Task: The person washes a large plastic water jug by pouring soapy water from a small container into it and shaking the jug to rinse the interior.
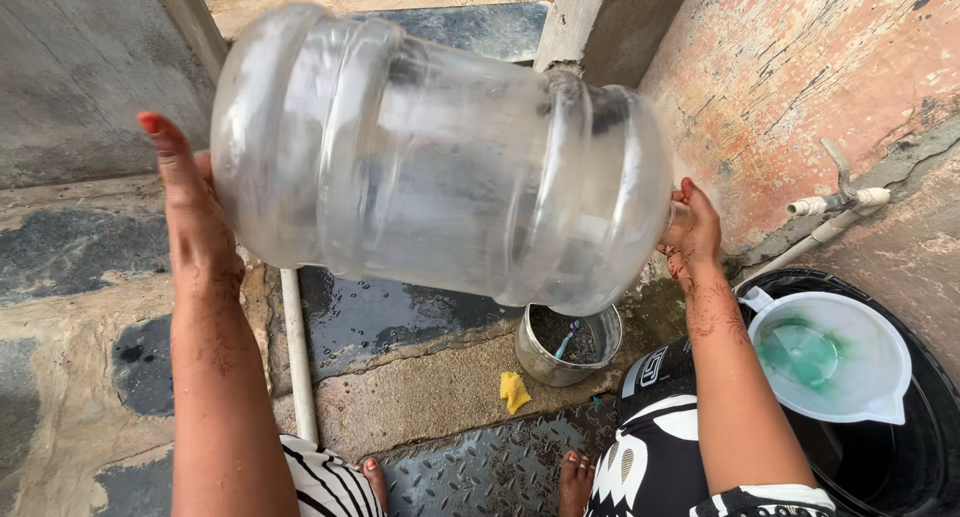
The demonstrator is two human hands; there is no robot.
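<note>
A large clear plastic water jug [440,162] is held sideways in the air in front of me. My left hand [195,212] presses flat against its left end, fingers pointing up. My right hand [690,227] supports its right end near the wall. The jug looks empty, with wet streaks inside. Which end carries the mouth is hidden.
A small metal tin [540,362] with a toothbrush stands on the wet stone floor below the jug, a yellow scrap [514,390] beside it. A white jug [830,357] floats in a black barrel [920,447] at right under a tap [835,199]. A white pipe [297,357] crosses the floor. My bare feet [575,477] are on a metal plate.
</note>
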